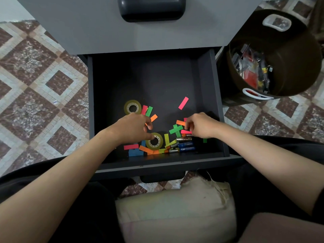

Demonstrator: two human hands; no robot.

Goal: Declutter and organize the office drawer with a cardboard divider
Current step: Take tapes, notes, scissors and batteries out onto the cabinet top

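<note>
Clutter sits bunched at the near end of the open drawer (pixel 219 102): paper strips (pixel 176 129) in pink, green, orange, yellow and blue, a near tape roll (pixel 154 146), a far tape roll (pixel 132 107) further back on the left, and batteries (pixel 186 149) lying side by side against the front wall. No cardboard divider is in view, so the sorting looks to be at an early stage.

The left hand (pixel 135 127) hangs over the near tape roll with its fingers curled and the thumb tip at the roll's rim. Whether it holds anything I cannot tell. The right hand (pixel 201 126) has its fingers bunched together, pinching at the strips just above the batteries.

The likeliest slip is with the strips. They are thin, light and overlapping, so a pinch probably takes several at once or drags a neighbour askew, and some may slide under the batteries or the roll. The one pink strip lying well apart toward the back (easy to overlook) could be left behind.

The batteries are round and lie loose, so a knuckle brushing them would probably set them rolling along the drawer floor. A roll lifted by its rim alone could tip and fall back onto the strips. The bin (pixel 298 67) stands to the right of the drawer, and anything carried there crosses the drawer wall, where a loose strip could flutter to the floor.
</note>
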